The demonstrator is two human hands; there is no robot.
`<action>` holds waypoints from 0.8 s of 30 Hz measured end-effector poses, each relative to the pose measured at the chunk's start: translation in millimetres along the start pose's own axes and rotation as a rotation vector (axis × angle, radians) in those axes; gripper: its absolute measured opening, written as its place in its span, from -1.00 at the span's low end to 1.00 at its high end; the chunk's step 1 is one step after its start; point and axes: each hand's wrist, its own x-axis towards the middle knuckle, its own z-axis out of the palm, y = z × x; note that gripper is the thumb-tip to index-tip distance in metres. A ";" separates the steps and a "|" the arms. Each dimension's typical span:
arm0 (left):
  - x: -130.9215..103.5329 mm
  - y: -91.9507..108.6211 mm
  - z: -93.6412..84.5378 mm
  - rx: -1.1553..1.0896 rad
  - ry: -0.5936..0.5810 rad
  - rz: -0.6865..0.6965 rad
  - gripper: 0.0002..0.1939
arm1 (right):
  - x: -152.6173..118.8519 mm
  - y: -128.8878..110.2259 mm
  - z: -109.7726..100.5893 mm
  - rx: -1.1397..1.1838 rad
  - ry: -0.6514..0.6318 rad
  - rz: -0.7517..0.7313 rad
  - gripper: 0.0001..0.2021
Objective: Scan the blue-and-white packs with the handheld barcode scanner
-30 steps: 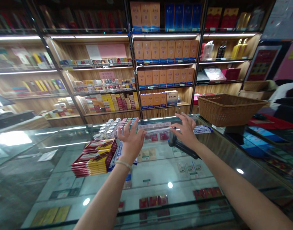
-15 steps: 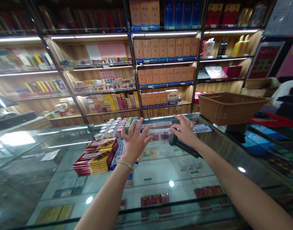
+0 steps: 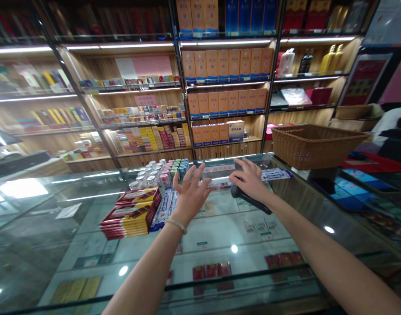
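My left hand hovers over the glass counter, fingers spread and holding nothing. Just beside it lie blue-and-white wrapped packets. Farther left is a stack of red-and-yellow packs of chocolate wafers. Behind these stand rows of small clear-and-white containers and green ones. My right hand is also open, its fingers stretched forward. Under its palm and wrist lies a black handheld device, partly covered by the hand. More blue-and-white packets rest right of that hand.
A brown wicker basket stands on the counter's right side. Blue flat packs lie nearer on the right. Under the glass are several red packs. Lit shelves with orange boxes line the back wall.
My left hand has moved a little to the right, showing more of the blue-and-white packets. My right hand has shifted slightly left. Both hands stay open.
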 end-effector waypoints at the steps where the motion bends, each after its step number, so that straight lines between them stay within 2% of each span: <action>1: -0.2 -0.2 0.6 0.001 0.008 -0.007 -0.82 | 0.1 -0.7 -0.8 -0.008 -0.003 -0.002 -0.66; 5: -1.4 -4.1 3.8 0.016 0.042 -0.046 -0.84 | 0.6 -1.2 -3.6 -0.109 0.002 0.046 -0.56; 8: -2.3 -9.3 5.3 0.001 0.040 -0.100 -0.87 | -1.6 0.2 -4.4 -0.268 -0.023 0.151 -0.35; 10: -2.9 -12.9 5.2 -0.003 0.035 -0.143 -0.88 | -5.0 1.2 -4.7 -0.338 -0.112 0.190 -0.18; 15: -4.5 -18.5 3.6 0.018 0.007 -0.203 -0.87 | -14.6 3.9 -5.3 -0.388 -0.455 0.227 0.13; 19: -4.8 -18.7 3.3 0.013 0.002 -0.220 -0.87 | -17.6 6.1 -1.1 -0.457 -0.547 0.258 0.17; 24: -4.6 -18.1 3.4 -0.022 0.004 -0.239 -0.89 | -17.7 5.3 5.8 -0.497 -0.580 0.272 0.03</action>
